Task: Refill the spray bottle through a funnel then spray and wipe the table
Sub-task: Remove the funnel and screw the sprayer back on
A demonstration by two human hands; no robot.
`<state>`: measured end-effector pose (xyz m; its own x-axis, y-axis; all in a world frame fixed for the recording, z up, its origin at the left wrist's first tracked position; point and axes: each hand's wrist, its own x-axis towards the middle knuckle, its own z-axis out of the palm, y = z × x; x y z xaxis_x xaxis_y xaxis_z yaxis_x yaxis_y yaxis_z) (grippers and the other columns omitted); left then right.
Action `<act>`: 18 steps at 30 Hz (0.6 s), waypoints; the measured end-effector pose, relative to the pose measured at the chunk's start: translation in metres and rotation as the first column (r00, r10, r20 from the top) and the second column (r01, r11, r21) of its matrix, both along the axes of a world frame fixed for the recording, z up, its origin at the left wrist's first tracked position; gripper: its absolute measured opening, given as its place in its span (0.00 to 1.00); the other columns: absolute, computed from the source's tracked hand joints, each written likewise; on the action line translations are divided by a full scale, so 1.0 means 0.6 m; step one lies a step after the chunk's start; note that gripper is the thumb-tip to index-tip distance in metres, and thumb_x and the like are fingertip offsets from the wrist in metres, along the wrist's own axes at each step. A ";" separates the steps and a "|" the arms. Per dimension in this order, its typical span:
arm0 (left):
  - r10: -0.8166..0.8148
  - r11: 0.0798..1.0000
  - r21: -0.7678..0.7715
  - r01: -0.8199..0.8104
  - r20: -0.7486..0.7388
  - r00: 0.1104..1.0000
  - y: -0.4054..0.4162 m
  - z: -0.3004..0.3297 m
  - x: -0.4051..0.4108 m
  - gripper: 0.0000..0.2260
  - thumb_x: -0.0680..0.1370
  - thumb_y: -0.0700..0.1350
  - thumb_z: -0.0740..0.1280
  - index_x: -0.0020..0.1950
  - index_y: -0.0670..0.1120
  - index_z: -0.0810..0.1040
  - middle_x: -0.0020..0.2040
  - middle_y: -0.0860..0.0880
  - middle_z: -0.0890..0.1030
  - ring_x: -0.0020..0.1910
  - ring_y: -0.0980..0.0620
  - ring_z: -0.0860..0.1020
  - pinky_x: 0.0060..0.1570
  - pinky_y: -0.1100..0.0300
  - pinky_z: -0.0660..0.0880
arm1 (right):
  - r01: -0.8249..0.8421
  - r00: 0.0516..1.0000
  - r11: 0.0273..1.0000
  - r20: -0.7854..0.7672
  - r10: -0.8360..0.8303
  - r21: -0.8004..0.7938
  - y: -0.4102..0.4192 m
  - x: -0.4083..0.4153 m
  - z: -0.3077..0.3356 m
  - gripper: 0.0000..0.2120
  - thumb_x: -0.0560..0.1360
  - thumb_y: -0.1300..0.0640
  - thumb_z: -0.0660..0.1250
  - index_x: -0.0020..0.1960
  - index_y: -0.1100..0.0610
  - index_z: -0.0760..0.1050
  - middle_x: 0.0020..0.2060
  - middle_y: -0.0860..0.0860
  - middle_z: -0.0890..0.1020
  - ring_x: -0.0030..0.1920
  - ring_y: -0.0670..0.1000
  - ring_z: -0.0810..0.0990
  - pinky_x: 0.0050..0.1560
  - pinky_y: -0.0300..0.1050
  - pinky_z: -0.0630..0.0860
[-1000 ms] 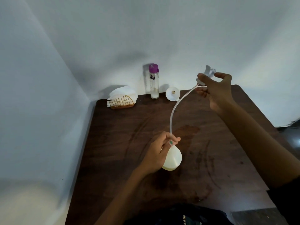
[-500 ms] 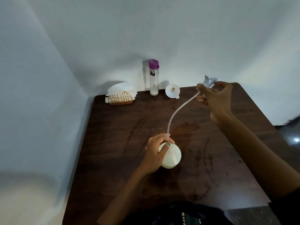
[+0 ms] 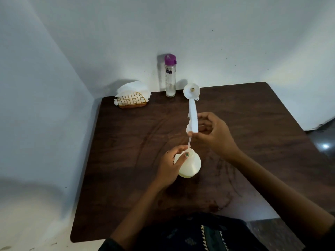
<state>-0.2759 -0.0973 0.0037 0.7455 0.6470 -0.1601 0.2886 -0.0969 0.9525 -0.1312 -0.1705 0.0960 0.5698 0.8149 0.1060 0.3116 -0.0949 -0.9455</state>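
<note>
Bottle point(image 3: 190, 164): cream-white, round-bodied, standing on table point(image 3: 126, 151) at centre of frame, neck uncapped.
Left hand point(image 3: 169, 166): wrapped around bottle's left side and shoulder, thumb with a green nail pressed near neck, grasping it.
Right hand point(image 3: 215, 132): raised just above and right of bottle, fingers pinched on lower end of sprayer point(image 3: 193, 115).
Sprayer: white trigger head, held clear of bottle, pointing up and away toward top of frame; edge-on to camera, so trigger itself hard to make out.
Tube point(image 3: 189, 142): thin, clear, running straight down from sprayer to bottle's neck; lower tip seems to sit at or just inside opening, though fingers partly hide it.
Funnel point(image 3: 191, 91): white, lying at far edge of table, upper centre of frame, mouth turned toward camera, just beyond sprayer's tip in view, apart from both hands.
Flask point(image 3: 170, 77): tall, clear, purple cap, upright against wall just left of funnel, a little white content at bottom.
Napkins point(image 3: 133, 91): white stack in gold wire holder point(image 3: 131, 102), upper left of table, well apart from bottle.
Table: dark brown wood, streaked with faint marks, set into corner of white walls.
Clothing point(image 3: 199, 234): dark, patterned, at bottom centre of frame.
</note>
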 end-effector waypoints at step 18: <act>-0.001 0.993 0.112 0.027 -0.228 0.974 -0.005 -0.026 -0.034 0.32 0.69 0.64 0.61 0.68 0.47 0.71 0.66 0.47 0.75 0.63 0.49 0.74 0.63 0.50 0.72 | -0.305 0.936 0.911 0.091 0.341 -0.277 -0.016 -0.025 -0.071 0.12 0.69 0.60 0.73 0.52 0.58 0.81 0.47 0.51 0.84 0.44 0.41 0.82 0.47 0.31 0.77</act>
